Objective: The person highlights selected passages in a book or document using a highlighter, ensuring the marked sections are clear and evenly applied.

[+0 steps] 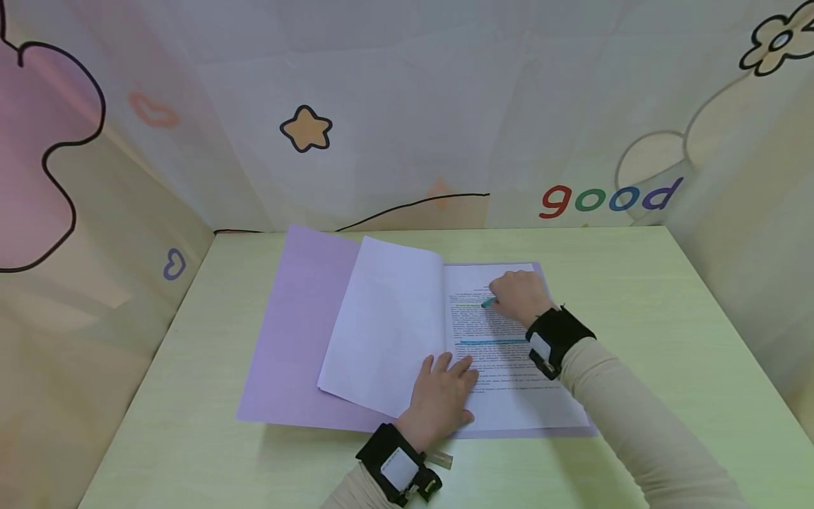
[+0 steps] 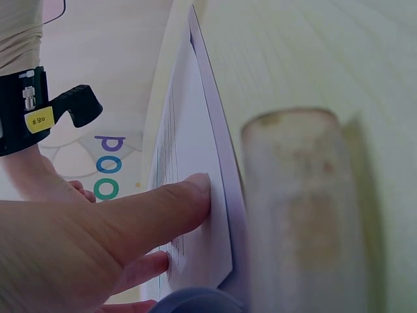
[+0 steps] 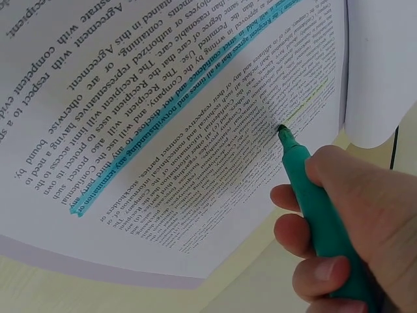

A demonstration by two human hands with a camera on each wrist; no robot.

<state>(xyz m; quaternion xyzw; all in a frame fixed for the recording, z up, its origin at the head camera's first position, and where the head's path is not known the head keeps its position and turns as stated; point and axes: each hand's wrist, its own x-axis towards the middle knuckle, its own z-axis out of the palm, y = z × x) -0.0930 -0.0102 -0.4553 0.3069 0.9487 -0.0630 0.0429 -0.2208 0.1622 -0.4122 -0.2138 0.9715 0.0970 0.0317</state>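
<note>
My right hand [image 1: 521,297] grips a green highlighter [image 3: 319,215], fingers curled round its barrel. The highlighter's tip is at the printed page [image 3: 195,137], at one end of a thin yellow-green line. Farther down the sheet, a blue highlighted stripe [image 3: 176,111] crosses the text. My left hand [image 1: 439,399] rests with spread fingers on the lower part of the open document, near the fold. Its thumb [image 2: 176,205] touches the paper by the lower edge. A turned-back white page [image 1: 388,325] and a purple cover [image 1: 299,339] lie to the left.
On the table [image 1: 191,438], partly hidden by my left wrist, lies a pale translucent cylinder [image 2: 306,215] with a brownish end. Patterned cloth [image 1: 407,127] stands as walls at the back and sides. Black straps with small devices [image 1: 556,339] sit on both wrists.
</note>
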